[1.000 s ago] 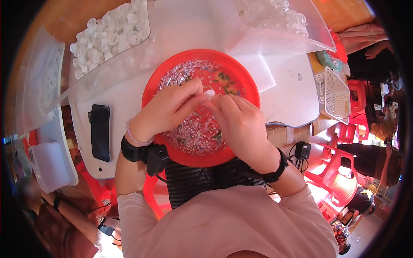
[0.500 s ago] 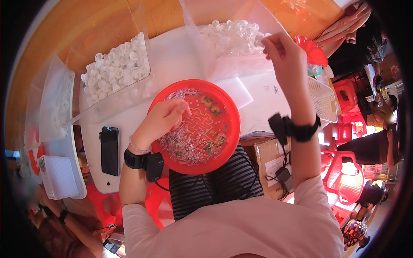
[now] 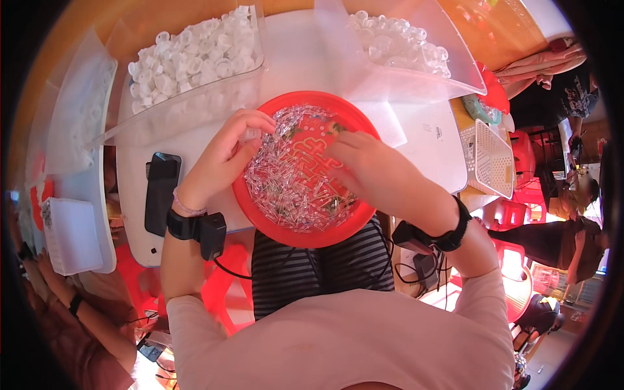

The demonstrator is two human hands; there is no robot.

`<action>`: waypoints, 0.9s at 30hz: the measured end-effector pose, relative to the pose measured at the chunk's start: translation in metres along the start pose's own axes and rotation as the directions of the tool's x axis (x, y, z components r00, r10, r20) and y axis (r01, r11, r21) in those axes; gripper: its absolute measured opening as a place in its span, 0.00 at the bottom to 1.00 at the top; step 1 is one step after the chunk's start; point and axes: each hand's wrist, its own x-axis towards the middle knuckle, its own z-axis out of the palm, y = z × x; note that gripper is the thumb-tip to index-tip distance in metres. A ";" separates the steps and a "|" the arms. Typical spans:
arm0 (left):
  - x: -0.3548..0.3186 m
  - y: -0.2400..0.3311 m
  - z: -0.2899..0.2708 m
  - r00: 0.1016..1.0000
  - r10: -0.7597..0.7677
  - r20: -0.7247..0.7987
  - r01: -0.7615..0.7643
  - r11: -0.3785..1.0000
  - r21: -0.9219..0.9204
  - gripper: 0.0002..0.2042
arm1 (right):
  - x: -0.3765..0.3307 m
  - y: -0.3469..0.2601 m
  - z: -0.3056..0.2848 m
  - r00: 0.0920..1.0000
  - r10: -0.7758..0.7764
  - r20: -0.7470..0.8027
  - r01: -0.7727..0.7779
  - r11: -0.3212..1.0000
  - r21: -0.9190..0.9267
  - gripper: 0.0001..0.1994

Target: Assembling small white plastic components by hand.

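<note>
A round red basin with a printed bottom rests over my lap, holding a heap of small clear plastic sticks. At its left rim is my left hand, closed, with a small translucent white cap between thumb and fingers. My right hand reaches over the right side of the basin. Its fingers are bent together and point down at the sticks; whatever they pinch is hidden behind them. Both wrists wear black straps with a small box.
Clear bins of white caps and translucent caps stand behind the basin on a white table. A black phone lies left. A white perforated basket is at right. Other people sit or stand on both sides.
My right hand has come back from the far right bin down to the basin. My left hand has moved to the basin's left rim, where a white cap now shows in its fingers.
</note>
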 end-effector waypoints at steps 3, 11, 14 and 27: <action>-0.004 -0.007 -0.003 0.996 0.077 0.032 -0.081 0.988 0.133 0.13 | 0.004 0.006 0.034 0.997 -0.050 0.054 0.058 0.987 -0.153 0.09; -0.010 0.000 0.010 0.988 -0.157 0.011 0.157 0.978 -0.134 0.15 | 0.030 0.007 0.061 0.991 -0.109 0.074 0.127 0.936 -0.329 0.09; -0.011 -0.004 0.010 0.993 -0.120 0.015 0.120 0.993 0.000 0.15 | 0.030 0.008 0.060 0.986 -0.136 0.091 0.162 0.886 -0.435 0.09; -0.017 0.013 0.027 0.988 -0.132 0.078 0.151 0.913 -0.378 0.18 | 0.013 -0.032 0.025 0.901 0.432 -0.049 -0.149 0.414 0.898 0.07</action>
